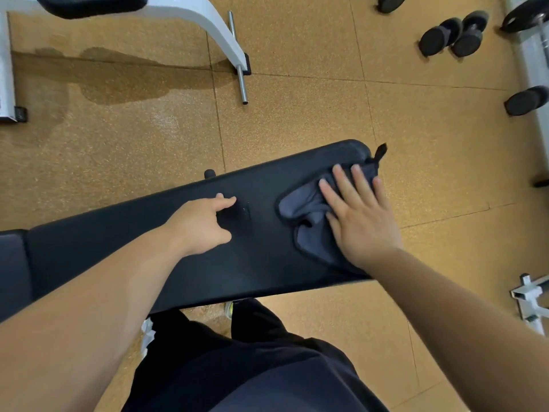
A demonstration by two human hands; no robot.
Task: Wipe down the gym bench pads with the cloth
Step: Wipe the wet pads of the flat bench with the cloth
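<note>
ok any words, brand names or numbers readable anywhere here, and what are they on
No text can be read here.
Small mark on the bench pad, near the left hand: too small and blurred to read.
Dumbbells on the floor: no numbers legible.
Cloth under the right hand: no label text visible.

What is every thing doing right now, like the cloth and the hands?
bench pad, black, bare in the middle.
cloth, crumpled, on the bench pad.
right hand, flat, pressing the cloth.
left hand, resting on the bench pad, holding nothing.
floor, wet patch near the white frame.
dumbbells, lying on the floor.
</note>
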